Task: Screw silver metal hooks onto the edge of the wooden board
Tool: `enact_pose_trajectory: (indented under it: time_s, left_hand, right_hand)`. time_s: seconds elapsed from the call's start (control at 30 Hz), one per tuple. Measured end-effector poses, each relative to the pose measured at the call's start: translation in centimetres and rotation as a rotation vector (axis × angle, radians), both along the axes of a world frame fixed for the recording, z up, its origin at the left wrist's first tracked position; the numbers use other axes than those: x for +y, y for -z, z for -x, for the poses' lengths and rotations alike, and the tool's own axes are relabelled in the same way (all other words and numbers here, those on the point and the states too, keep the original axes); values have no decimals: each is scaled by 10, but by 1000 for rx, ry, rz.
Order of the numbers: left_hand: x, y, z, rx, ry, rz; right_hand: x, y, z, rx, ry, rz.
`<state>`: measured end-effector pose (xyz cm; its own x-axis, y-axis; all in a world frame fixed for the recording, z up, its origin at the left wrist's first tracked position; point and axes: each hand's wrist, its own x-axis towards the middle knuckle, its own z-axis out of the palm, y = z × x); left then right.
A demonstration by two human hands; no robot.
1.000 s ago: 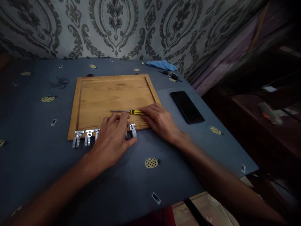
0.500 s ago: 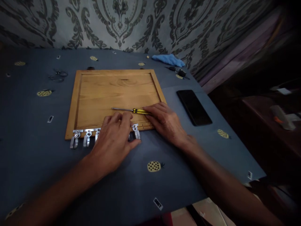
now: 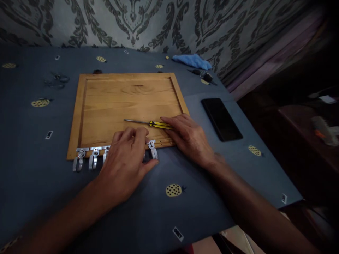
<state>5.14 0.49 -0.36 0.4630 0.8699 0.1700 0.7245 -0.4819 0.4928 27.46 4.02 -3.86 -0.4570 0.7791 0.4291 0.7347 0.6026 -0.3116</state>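
Note:
A wooden panel (image 3: 127, 102) with a raised frame lies flat on the table. Along its near edge sits a metal hook rail (image 3: 95, 151) with several silver hooks. My left hand (image 3: 124, 158) bends over the middle of the rail, fingers on top and thumb below by the rightmost hook (image 3: 152, 150), gripping it against the edge. In my right hand (image 3: 188, 137) is the yellow and black handle of a screwdriver (image 3: 156, 124); its shaft points left, low above the panel. That hand rests over the panel's near right corner.
A black phone (image 3: 221, 119) lies to the right. Behind it are a dark tool (image 3: 205, 76), too dim to name, and a blue cloth (image 3: 192, 61). Scissors (image 3: 57, 79) lie at the left. The patterned tablecloth (image 3: 201, 211) reaches the table's right edge, with a wallpapered wall behind.
The view has shifted slightly, so the panel and hooks appear a little further left. Both hands keep nearly the same grip, with the screwdriver barely moved.

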Motion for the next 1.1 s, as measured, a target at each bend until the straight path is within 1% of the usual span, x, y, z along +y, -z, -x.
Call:
enact_pose_trajectory:
  time_s: [0.07, 0.13, 0.17, 0.27, 0.33, 0.43, 0.53, 0.63, 0.7, 0.73, 0.8, 0.9, 1.0, 1.1]
  left_hand:
    - [0, 0, 0, 7, 6, 7]
    - [1, -1, 0, 19, 5, 24]
    - [1, -1, 0, 23, 3, 31]
    - [2, -2, 0, 39, -3, 52]
    - [2, -3, -1, 52, -8, 68]
    - [2, -5, -1, 61, -18, 98]
    - [2, -7, -1, 64, -23, 116]
    - [2, -7, 0, 70, -24, 107]
    - [1, -6, 0, 76, -23, 99]
    - [1, -6, 1, 80, -21, 94]
    - [1, -6, 0, 92, -19, 93]
    - [1, -8, 0, 121, -25, 123]
    - [1, -11, -1, 133, -25, 141]
    - [1, -11, -1, 133, -20, 132]
  right_hand:
    - [-1, 0, 0, 43, -1, 6]
    - [-2, -1, 0, 145, 15, 37]
    - [-3, -2, 1, 231, 34, 56]
    - [-6, -5, 6, 575, 122, 105]
    - [-8, -10, 9, 766, 166, 90]
    - [-12, -26, 14, 923, 200, -63]
    - [-18, -49, 20, 983, 195, -200]
    - [-25, -71, 31, 1026, 127, -200]
    - [-29, -78, 42, 1044, 81, -152]
    - [-30, -79, 48, 1049, 68, -125]
    - [-31, -74, 58, 1065, 40, -94]
    - [-30, -58, 67, 1054, 2, -131]
    - [-30, -43, 67, 999, 5, -134]
    - [-30, -37, 64, 1004, 11, -116]
